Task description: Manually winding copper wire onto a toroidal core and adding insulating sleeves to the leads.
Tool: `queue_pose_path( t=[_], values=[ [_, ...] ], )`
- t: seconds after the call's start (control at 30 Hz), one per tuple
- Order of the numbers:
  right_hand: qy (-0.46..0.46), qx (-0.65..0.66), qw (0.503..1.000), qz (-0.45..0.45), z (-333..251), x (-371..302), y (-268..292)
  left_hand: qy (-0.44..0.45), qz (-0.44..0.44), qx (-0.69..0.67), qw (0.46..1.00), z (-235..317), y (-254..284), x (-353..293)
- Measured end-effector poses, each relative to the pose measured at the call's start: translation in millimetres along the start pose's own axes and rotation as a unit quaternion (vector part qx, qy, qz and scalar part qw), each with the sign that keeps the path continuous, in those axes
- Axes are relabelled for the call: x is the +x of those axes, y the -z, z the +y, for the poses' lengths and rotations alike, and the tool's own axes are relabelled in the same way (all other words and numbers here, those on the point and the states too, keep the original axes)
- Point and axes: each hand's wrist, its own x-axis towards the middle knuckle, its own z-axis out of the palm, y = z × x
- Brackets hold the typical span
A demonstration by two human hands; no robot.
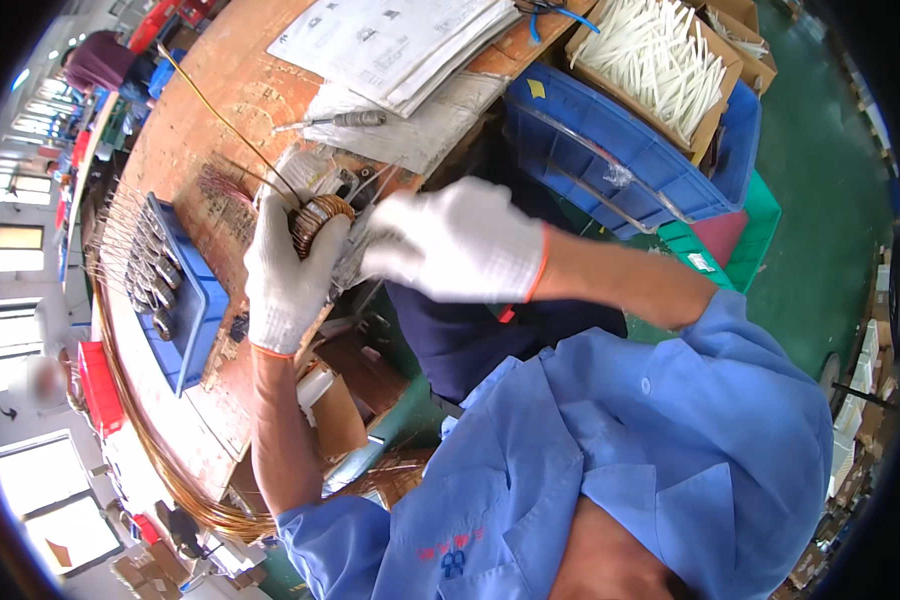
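My left hand (292, 275), in a white knit glove, is closed around a ring-shaped coil (318, 220) wound with copper wire. A long stiff copper wire (225, 125) runs from the coil up and to the left. To the right of the coil is my right hand (460, 245), also gloved. Its fingers are smeared by motion, so whether they hold anything cannot be made out. Behind the coil, a clear plastic bag and small dark metal parts (346, 185) lie at the table edge. Farther back, a screwdriver (358, 119) rests on plastic sheeting.
A blue tray (215, 300) at the left holds several dark wound coils with upright leads. Printed sheets (380, 45) lie at the back of the wooden table (205, 150). On the right, a cardboard box of white strips (660, 70) sits on a blue crate (600, 165). Long copper wires (160, 450) curve along the table's left.
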Motion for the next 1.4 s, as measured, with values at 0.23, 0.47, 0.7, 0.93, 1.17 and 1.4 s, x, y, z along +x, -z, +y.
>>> queue_pose_path(
  t=[0.23,0.47,0.7,0.93,1.17,1.4],
  values=[
    [-0.117,0.232,0.951,-0.170,-47,-28,-31,-0.020,0.172,-0.389,0.905,-16,13,-31],
    [-0.045,0.346,0.933,0.086,-54,3,-33,0.068,0.132,-0.559,0.816,9,-19,-89],
    [-0.107,0.383,0.918,0.004,-35,2,-26,0.091,0.105,-0.314,0.939,18,-17,-130],
    [-0.182,0.438,0.870,-0.136,-35,12,-6,-0.226,0.121,0.373,0.892,31,8,-118],
    [-0.242,0.593,0.746,-0.181,-39,4,6,-0.265,0.117,0.280,0.915,12,10,-90],
    [-0.291,0.482,0.802,-0.197,-22,-6,14,0.077,0.117,-0.227,0.964,30,24,-84]
  ],
)
